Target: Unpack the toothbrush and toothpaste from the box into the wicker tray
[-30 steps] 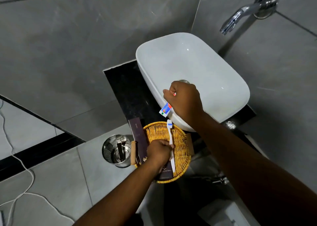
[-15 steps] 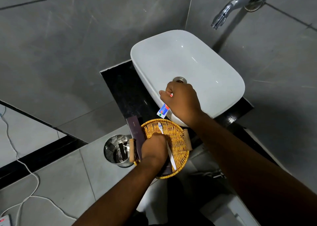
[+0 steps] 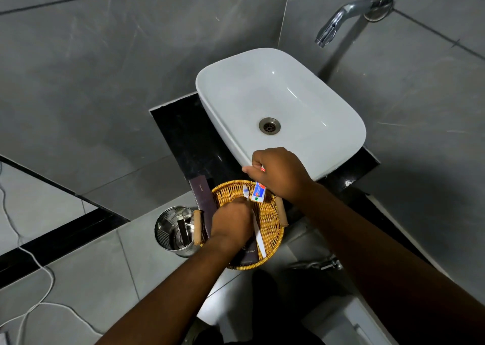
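Both our hands sit low in the centre of the frame, over the wicker tray (image 3: 270, 213). Our left hand (image 3: 231, 222) is curled over the middle of the tray, fingers folded down onto the toothbrush (image 3: 258, 236); we see it touching the handle, though how firmly it grips we cannot tell. Our right hand (image 3: 278, 173) is closed around the toothpaste (image 3: 258, 192), a small blue, red and white tube that hangs from the fingers, its lower end just above the tray's upper rim.

The toothbrush lies inside the tray with its long axis running from upper left to lower right. Its bristle head (image 3: 246, 190) points toward the upper rim, just left of the toothpaste, and its white handle comes out from under our left hand toward the lower right rim. The toothpaste is tilted, its long axis nearly upright in the frame, and sits between our two hands.

A dark purple box (image 3: 203, 197) lies along the tray's left edge, partly under our left hand. The tray rests on the dark table (image 3: 189, 140) below the white sink (image 3: 328, 114). A steel bin (image 3: 173, 230) stands on the floor at the tray's left, and a tap (image 3: 349, 11) juts from the wall at upper right.
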